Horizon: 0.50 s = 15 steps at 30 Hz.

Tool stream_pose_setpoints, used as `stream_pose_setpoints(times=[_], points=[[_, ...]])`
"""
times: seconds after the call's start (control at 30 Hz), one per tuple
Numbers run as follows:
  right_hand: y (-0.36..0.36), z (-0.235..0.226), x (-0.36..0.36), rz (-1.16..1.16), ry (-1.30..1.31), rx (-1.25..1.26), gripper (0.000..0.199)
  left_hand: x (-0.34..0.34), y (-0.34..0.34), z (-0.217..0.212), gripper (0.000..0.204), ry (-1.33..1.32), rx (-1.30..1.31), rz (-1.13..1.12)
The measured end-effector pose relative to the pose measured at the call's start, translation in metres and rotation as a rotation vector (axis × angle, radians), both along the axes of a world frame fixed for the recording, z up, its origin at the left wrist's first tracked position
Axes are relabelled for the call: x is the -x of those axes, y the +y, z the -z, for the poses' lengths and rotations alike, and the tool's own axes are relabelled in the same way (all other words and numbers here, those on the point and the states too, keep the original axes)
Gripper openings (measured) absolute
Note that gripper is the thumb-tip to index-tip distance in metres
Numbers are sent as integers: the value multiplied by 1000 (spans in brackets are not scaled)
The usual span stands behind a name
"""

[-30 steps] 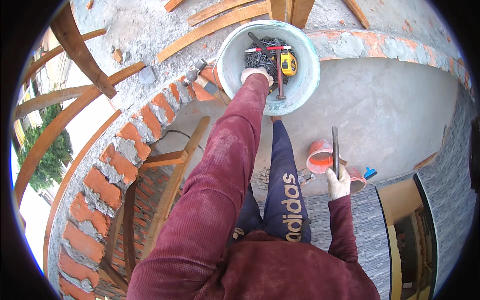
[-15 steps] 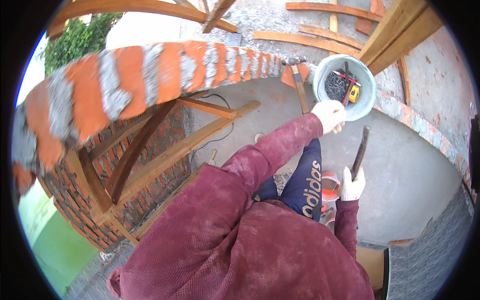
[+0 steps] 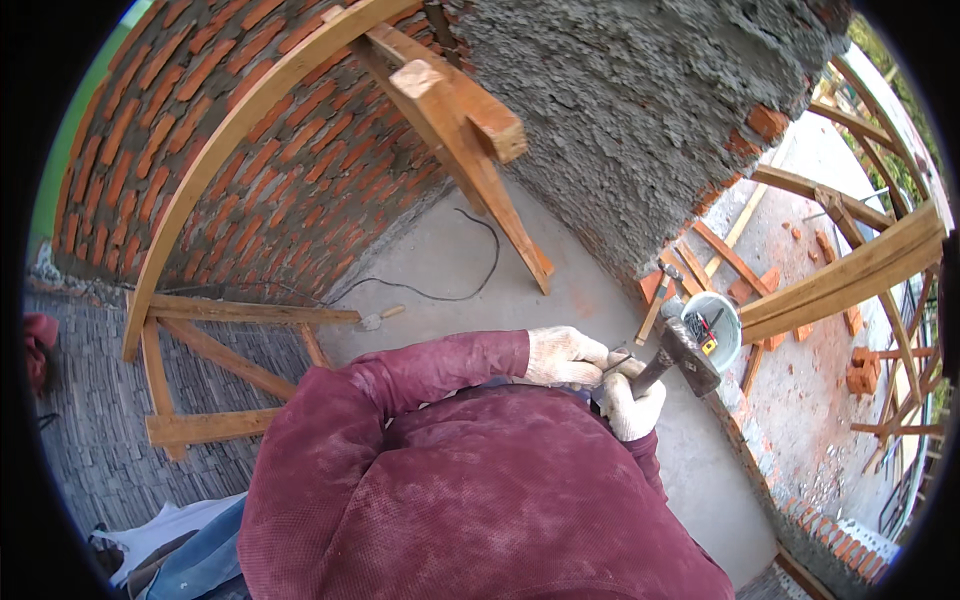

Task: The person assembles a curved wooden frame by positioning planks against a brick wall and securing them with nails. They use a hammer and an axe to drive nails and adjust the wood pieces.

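Observation:
My left hand [image 3: 563,356], in a white work glove, is closed beside the right one. Its fingertips pinch a thin dark piece like a nail [image 3: 619,361]. My right hand [image 3: 635,408], gloved too, grips a hammer [image 3: 686,360] by the handle, close below the dark, heavy metal head. The hands almost touch in front of my chest. Past the hammer head stands a pale bucket [image 3: 733,322] with nails and a yellow tape measure inside. Another hammer [image 3: 655,302] with a wooden handle lies just left of the bucket.
A curved wooden frame [image 3: 190,215] stands at the left against a brick wall [image 3: 235,190]. Wooden beams [image 3: 450,130] jut out ahead, beside a rough mortar wall [image 3: 610,110]. A trowel [image 3: 382,317] and black cable [image 3: 480,270] lie on the floor. A low brick edge [image 3: 735,435] runs along the right.
The view has swung round, bringing the wall corner ahead. My left hand has left the bucket and come to my right hand. The hammer head in my right hand now shows.

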State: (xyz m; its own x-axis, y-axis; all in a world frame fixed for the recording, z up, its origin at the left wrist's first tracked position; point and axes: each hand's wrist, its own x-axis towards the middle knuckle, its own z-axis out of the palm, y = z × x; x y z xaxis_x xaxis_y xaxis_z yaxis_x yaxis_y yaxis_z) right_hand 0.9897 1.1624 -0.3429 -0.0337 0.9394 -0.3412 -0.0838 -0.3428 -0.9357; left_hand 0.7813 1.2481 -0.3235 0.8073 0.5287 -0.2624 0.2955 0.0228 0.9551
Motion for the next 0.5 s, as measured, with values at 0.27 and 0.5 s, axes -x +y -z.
stream_pose_setpoints(times=[0.27,0.5], points=[[29,-39,157,-347,-116,-253,19,169,-40,-55,22,-7,-50,-230],[62,-92,238,-382,-71,-449,25,255,5,-93,33,69,-285,-249]])
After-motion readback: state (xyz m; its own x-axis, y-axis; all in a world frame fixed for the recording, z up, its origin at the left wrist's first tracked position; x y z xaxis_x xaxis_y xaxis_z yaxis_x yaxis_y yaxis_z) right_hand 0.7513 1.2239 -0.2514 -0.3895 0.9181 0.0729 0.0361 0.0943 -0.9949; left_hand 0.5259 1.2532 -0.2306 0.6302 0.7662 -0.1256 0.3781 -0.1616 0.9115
